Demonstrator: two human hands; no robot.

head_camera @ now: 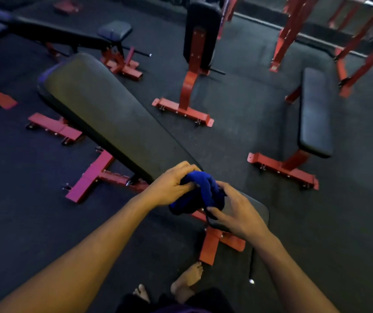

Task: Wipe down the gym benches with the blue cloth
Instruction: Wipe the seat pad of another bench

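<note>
Blue cloth (198, 193) bunched in both grips, left hand (172, 186) and right hand (235, 213), above near bench (104, 114) edge.

My left hand (169, 188) and right hand (237, 213) meet on the bunched blue cloth (198, 193), held above the near end of the long padded incline bench (104, 114), which runs away to my left. Behind it stands a flat bench with a small square seat pad (113, 30). An upright-backed bench (201, 32) lies ahead; a short flat bench (315, 111) sits right. My bare feet (187, 281) are on the rubber floor (237, 100) below.
</note>
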